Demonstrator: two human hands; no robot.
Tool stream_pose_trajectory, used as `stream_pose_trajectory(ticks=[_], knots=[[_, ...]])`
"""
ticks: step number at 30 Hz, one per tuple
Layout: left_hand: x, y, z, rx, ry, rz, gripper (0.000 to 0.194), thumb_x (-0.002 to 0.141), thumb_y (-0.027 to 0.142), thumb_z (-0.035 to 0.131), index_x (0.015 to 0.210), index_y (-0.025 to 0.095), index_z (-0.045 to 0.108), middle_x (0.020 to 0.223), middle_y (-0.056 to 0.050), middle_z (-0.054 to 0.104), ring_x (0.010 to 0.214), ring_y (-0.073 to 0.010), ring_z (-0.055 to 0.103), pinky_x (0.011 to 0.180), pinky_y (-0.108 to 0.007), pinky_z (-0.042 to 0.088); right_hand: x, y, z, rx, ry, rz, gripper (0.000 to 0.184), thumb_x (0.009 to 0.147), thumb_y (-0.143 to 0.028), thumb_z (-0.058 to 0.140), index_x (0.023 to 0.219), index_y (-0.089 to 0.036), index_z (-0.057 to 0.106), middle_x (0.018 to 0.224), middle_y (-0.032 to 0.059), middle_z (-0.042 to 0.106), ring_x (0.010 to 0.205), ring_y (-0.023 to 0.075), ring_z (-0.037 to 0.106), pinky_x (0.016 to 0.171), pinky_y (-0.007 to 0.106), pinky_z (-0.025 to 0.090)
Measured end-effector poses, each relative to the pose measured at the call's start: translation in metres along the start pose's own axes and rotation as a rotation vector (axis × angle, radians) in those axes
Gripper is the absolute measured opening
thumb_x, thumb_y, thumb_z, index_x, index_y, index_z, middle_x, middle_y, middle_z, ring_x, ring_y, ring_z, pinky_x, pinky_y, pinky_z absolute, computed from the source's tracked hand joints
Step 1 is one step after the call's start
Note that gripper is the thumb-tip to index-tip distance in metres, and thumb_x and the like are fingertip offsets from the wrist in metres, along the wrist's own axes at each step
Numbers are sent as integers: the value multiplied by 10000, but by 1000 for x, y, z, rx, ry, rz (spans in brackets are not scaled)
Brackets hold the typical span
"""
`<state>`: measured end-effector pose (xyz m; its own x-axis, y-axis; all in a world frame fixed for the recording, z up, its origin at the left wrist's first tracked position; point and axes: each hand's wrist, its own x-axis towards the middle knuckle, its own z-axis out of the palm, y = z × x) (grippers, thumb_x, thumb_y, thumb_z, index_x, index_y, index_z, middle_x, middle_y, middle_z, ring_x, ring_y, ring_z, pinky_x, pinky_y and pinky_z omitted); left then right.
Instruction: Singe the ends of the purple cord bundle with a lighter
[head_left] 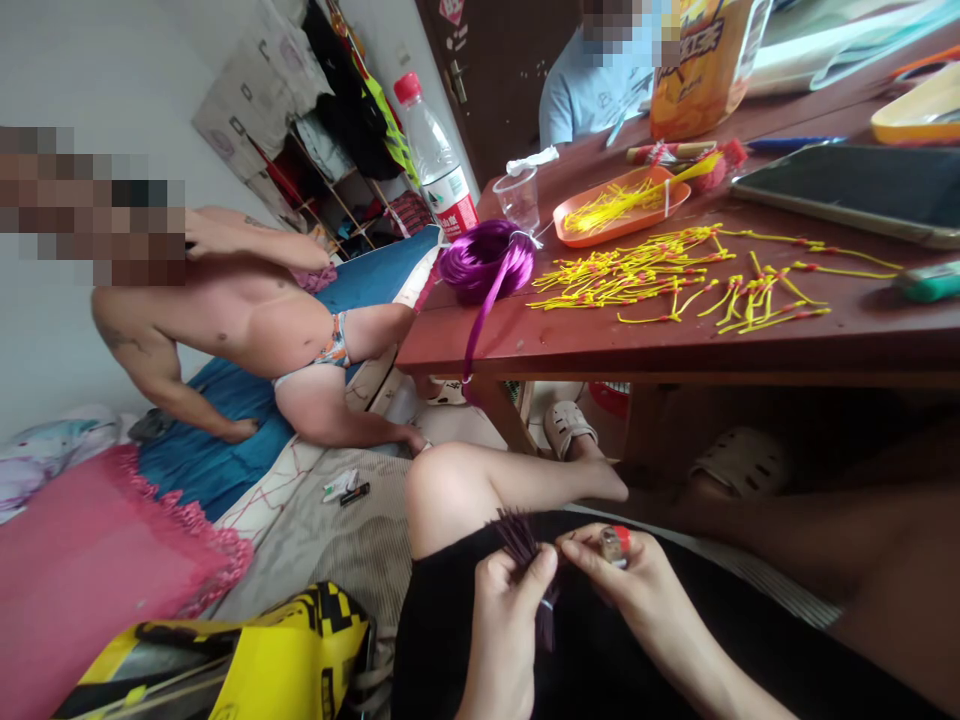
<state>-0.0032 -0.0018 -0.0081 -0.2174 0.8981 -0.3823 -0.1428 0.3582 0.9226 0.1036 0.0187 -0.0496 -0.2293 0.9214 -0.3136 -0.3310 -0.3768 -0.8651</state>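
Over the dark cloth on my lap, my left hand is closed round a bundle of short dark purple cords, bound with a thin pale band. Its tips fan out above the thumb and its other end shows below the fingers. My right hand is in a pinch close to the left thumb; something thin seems to be between thumb and finger, too small to name. A brownish wrap with a red band is on or beside a right finger; I cannot tell which.
On the red-brown table lie a purple cord coil, knotted yellow cords, an orange tray, a plastic cup, bottles and a phone. One person sits on the bed at left, another behind the table. A yellow bag is at lower left.
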Motion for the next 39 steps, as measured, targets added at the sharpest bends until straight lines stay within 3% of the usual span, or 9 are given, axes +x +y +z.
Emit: stream_pose_trajectory(ticks=[3, 9, 15, 18, 26, 29, 32, 35, 39], knots=[[2, -2, -4, -18, 77, 44, 184, 683, 301, 674, 779, 144, 682, 768, -41, 687, 792, -171, 595, 740, -236, 427, 4, 7, -6, -25, -8, 29, 334, 589, -449, 696, 583, -128, 605, 416, -68, 353, 380, 41, 206, 359, 207, 169], [0, 0, -7, 187, -20, 62, 250, 733, 311, 623, 553, 137, 628, 600, -24, 615, 674, -138, 544, 658, -210, 391, 6, -5, -16, -62, 119, -15, 371, 608, -453, 672, 768, -123, 615, 458, -68, 398, 397, 51, 262, 378, 202, 200], [-2, 3, 3, 267, -121, 21, 360, 693, 405, 633, 485, 116, 584, 465, -9, 519, 486, -100, 431, 508, -215, 332, -1, -14, -1, 64, -116, 7, 302, 592, -394, 708, 689, -139, 577, 408, -62, 450, 389, 101, 444, 443, 225, 345], [-2, 1, 4, 285, -116, 32, 346, 694, 395, 630, 500, 110, 591, 484, -22, 534, 490, -107, 434, 512, -226, 337, -2, -14, 2, 93, -122, -1, 290, 616, -397, 693, 609, -141, 555, 422, -38, 491, 404, 103, 460, 464, 230, 353], [2, 0, 2, 226, -43, 35, 295, 704, 342, 627, 506, 129, 575, 486, -22, 539, 468, -101, 425, 463, -211, 318, 0, -9, -2, 11, -60, 24, 346, 620, -457, 677, 595, -129, 570, 410, -56, 420, 396, 49, 242, 385, 212, 166], [0, 3, 2, 227, -4, 37, 279, 709, 326, 625, 511, 136, 575, 483, -13, 530, 514, -114, 460, 488, -206, 334, 1, -5, -5, 9, -64, 27, 377, 643, -500, 640, 666, -129, 572, 432, -74, 357, 406, 54, 230, 392, 210, 169], [-3, 7, 2, 230, 15, 45, 283, 712, 312, 622, 494, 137, 572, 496, -16, 543, 552, -121, 481, 528, -208, 349, 2, -3, -11, 15, -39, 8, 439, 745, -583, 462, 702, -152, 536, 441, -81, 301, 413, 73, 244, 409, 214, 208], [-6, 11, 4, 199, 35, 25, 230, 705, 288, 631, 534, 139, 591, 489, -7, 559, 555, -117, 480, 557, -206, 354, 2, -5, -16, -68, -49, 20, 500, 814, -586, 297, 569, -177, 449, 432, -64, 300, 420, 86, 270, 433, 230, 224], [-7, 14, 6, 167, 15, 4, 147, 714, 263, 620, 639, 136, 627, 457, 12, 545, 568, -120, 480, 594, -208, 358, 0, -12, -16, -224, -1, 33, 480, 814, -548, 322, 488, -196, 343, 466, -53, 290, 457, 96, 284, 469, 242, 245]])
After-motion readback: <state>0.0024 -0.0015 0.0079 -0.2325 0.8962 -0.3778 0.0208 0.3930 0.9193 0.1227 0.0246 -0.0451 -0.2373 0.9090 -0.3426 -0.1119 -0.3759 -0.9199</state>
